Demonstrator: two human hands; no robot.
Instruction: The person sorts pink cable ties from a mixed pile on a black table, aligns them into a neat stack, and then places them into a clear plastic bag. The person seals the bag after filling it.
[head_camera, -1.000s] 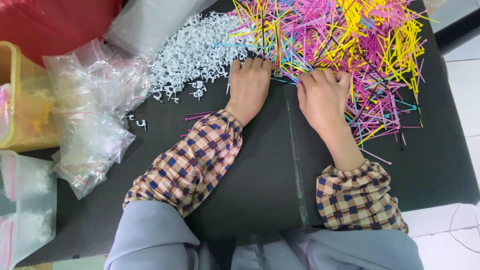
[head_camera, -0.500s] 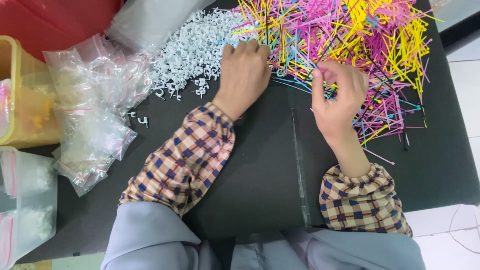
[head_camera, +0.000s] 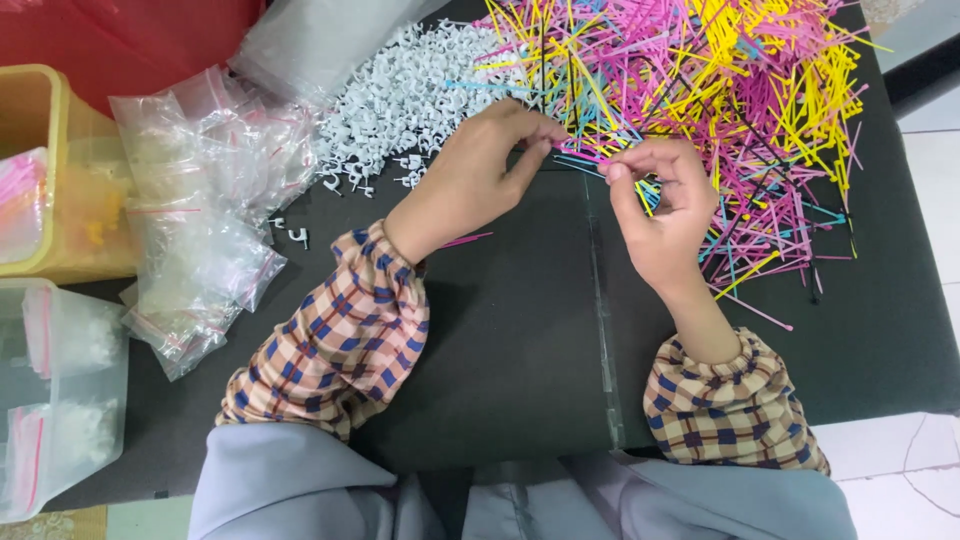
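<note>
Table (head_camera: 520, 360) of matte black fills my view, its far half buried under a loose heap of thin plastic ties (head_camera: 700, 90), pink, yellow and blue. Left of it I see crinkled clear bags (head_camera: 200, 210), then small white hooked clips (head_camera: 400, 100). My left hand (head_camera: 470, 185) and right hand (head_camera: 665, 215) meet at the heap's edge, each grip pinched narrow on a few ties.

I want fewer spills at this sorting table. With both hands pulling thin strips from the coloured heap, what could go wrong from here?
The left hand and right hand pinch a few strips at the edge of the tangled heap of coloured strips; snagged neighbours may drag out. The heap reaches the table edge, so some might slide off. The white clips touch it and could mix in.
</note>
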